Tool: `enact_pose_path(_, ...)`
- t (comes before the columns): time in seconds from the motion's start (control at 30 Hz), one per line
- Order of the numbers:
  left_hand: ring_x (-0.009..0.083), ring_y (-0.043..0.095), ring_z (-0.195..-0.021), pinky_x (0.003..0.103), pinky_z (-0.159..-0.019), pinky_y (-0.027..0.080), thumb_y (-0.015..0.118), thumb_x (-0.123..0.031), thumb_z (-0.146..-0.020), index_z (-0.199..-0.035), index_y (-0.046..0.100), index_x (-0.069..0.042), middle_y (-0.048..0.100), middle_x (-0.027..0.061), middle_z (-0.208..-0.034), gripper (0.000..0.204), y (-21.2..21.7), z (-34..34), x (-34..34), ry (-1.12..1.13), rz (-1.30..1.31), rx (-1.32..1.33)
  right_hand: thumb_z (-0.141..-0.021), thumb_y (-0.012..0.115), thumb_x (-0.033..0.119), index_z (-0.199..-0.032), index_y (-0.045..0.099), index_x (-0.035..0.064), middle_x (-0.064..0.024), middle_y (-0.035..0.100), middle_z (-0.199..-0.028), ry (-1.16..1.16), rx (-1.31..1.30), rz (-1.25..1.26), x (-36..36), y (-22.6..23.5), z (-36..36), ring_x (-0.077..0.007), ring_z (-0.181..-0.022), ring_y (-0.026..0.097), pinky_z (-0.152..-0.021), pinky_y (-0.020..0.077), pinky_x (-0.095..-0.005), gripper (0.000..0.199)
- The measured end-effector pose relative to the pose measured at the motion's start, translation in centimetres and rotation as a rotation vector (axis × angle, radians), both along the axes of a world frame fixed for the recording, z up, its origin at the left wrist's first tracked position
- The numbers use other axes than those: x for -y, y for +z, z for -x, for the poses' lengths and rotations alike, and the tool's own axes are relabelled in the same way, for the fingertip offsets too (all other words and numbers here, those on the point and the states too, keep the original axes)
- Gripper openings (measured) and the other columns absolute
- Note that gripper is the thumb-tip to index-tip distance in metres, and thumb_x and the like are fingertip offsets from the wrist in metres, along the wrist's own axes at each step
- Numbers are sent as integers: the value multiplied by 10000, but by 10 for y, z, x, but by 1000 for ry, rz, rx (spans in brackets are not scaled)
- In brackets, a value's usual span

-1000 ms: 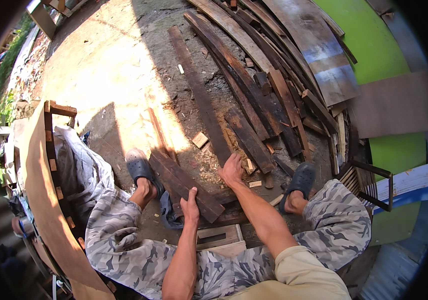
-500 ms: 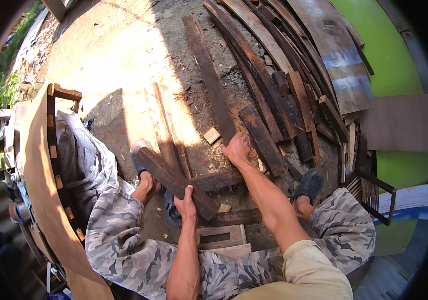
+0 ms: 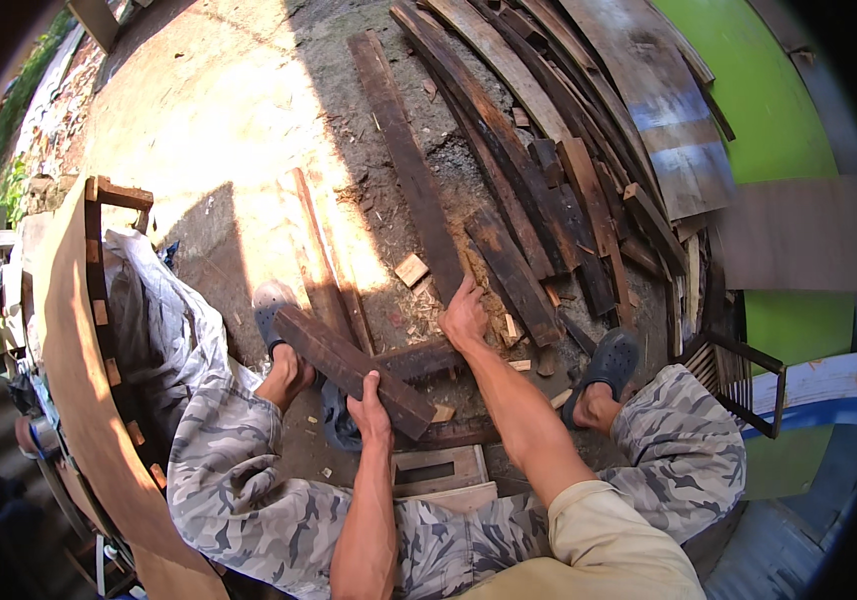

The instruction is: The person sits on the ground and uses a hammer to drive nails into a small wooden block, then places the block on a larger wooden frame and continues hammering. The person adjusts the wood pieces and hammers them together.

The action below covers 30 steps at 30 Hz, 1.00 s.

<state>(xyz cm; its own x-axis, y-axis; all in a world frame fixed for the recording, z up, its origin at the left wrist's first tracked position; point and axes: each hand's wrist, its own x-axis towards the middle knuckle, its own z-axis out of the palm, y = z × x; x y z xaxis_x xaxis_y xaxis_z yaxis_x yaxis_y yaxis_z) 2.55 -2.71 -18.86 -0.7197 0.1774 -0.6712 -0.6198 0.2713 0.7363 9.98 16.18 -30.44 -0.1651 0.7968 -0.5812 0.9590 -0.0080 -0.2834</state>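
My left hand (image 3: 373, 412) is wrapped round a short, dark wooden board (image 3: 349, 365), held slanting above the ground between my feet. Ahead of my right hand (image 3: 466, 318) stretches a long, dark plank (image 3: 404, 150), lying on the concrete. The fingers of that hand are closed at its near end, the index finger along its right edge. Below the held board, another dark timber piece (image 3: 419, 360) lies crosswise. A small pale wood block (image 3: 411, 270) rests left of the long plank, with sawdust and chips around.
Several old planks (image 3: 519, 150) are piled at the right, beside a green panel (image 3: 779, 110). A curved wooden panel with small blocks (image 3: 74, 330) stands at my left by a white sheet (image 3: 164, 300). My shoes (image 3: 609, 365) flank the work area. A slatted frame (image 3: 734, 375) stands at right.
My right hand has shifted slightly nearer to me, its index finger now extended along the plank's end. The left hand keeps its hold on the short board. The view has shifted slightly.
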Motion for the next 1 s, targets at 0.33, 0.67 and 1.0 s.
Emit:
enact_pose_path(0.33,216,606,-919,351,-843,478,607,-411,-933,-1147,604,58,643,109,-1061,516,-22,-4,12,-101,-47,11,-825,789,426,-1545,134,-4,-343,407,-1436,49,-77,148,16,15,-12,-474,-1184,589,-977,501,-539,1064)
enact_pose_path(0.67,244,648,-941,410,-853,521,688,-421,-917,-1177,568,13,644,126,-1100,520,-45,-59,-14,78,-186,246,-851,536,806,-1549,289,45,-246,520,-1409,-413,-387,1231,12,78,-146,-364,-1112,658,-951,533,-514,1062)
enact_pose_path(1.0,281,503,-1312,439,-1105,457,727,-346,-882,-1390,474,-65,487,119,-1435,633,-61,-83,-9,-40,-318,643,-865,810,201,-1393,437,107,-140,579,-1251,-631,-816,792,62,94,-159,-260,-967,675,-744,612,-420,653)
